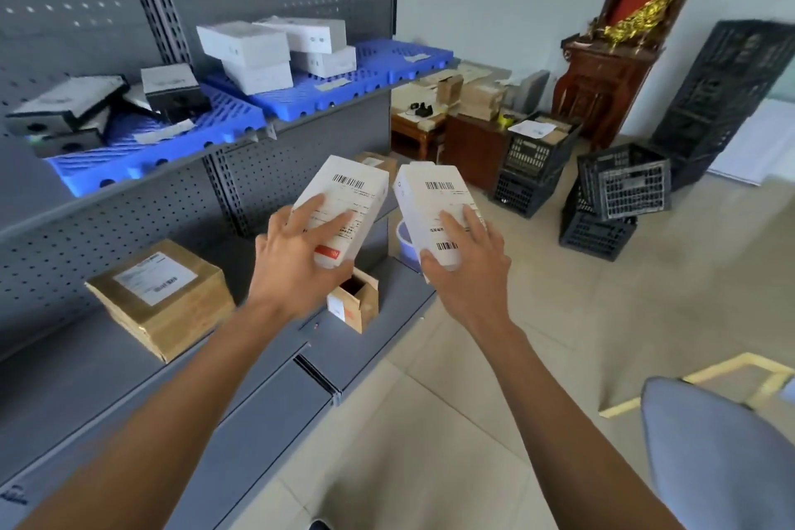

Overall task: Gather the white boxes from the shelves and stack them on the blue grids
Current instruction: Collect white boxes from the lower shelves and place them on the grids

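Far left, on the upper shelf (301, 116), black boxes (64, 108) lie on a blue grid (180, 129); just right of them, stacked white boxes (258, 52) sit on a second blue grid (378, 60). On the lower shelf, near left, rests a brown carton (161, 297), with a small open carton (355, 301) to its right. Centre: the left hand (297, 262) holds one white box (344, 207), grip closed around its near end; beside it, apart, the right hand (466, 267) likewise grips a second white box (439, 215). Far right, black crates (623, 181) stand on the floor.
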The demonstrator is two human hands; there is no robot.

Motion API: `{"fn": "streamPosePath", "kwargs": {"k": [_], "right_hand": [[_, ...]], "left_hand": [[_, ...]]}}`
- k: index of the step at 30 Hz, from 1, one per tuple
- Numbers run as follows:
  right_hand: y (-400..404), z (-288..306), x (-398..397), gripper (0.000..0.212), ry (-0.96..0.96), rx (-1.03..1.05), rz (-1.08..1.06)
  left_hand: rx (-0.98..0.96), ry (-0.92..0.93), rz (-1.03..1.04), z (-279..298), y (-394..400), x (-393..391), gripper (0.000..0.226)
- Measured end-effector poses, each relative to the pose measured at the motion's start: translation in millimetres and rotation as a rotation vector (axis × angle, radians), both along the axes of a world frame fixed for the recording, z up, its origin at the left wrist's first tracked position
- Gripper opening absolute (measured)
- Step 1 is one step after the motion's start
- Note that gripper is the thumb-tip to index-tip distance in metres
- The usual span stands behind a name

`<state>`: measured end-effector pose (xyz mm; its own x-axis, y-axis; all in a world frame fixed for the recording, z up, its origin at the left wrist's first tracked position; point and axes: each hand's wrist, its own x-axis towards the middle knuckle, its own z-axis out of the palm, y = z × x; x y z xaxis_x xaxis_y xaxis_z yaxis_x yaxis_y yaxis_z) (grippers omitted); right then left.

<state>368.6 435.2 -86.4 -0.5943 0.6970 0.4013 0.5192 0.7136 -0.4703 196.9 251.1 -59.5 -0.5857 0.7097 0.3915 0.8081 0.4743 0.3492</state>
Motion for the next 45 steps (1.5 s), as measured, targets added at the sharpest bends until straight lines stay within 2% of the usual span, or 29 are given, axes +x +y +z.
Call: {"fn": "streamPosePath", "kwargs": {"k": [6, 12, 21, 31, 40, 45], "right_hand": [[31, 40, -40, 0.07, 0.063, -0.003, 0.018], [57, 87, -111, 0.063, 0.174, 0.054, 0.072], [79, 118, -202, 0.065, 0.224, 0.092, 0.094], [119, 162, -300, 0.062, 0.229, 0.149, 0.202], [156, 171, -388, 0.064, 0.192, 0.171, 0.29], [177, 180, -431, 0.063, 0.134, 0.307, 0.312]], "left_hand": [[0.039, 0.037, -0.021, 41, 26, -39, 0.069], [0.13, 0.05, 0.013, 81, 41, -101, 0.069], [0.206, 0.067, 0.028, 127, 62, -190, 0.073], [0.213, 0.068, 0.138, 169, 86, -265, 0.07], [0.182, 0.067, 0.298, 184, 116, -332, 0.075], [0.196, 0.035, 0.317, 189, 132, -362, 0.069]]}}
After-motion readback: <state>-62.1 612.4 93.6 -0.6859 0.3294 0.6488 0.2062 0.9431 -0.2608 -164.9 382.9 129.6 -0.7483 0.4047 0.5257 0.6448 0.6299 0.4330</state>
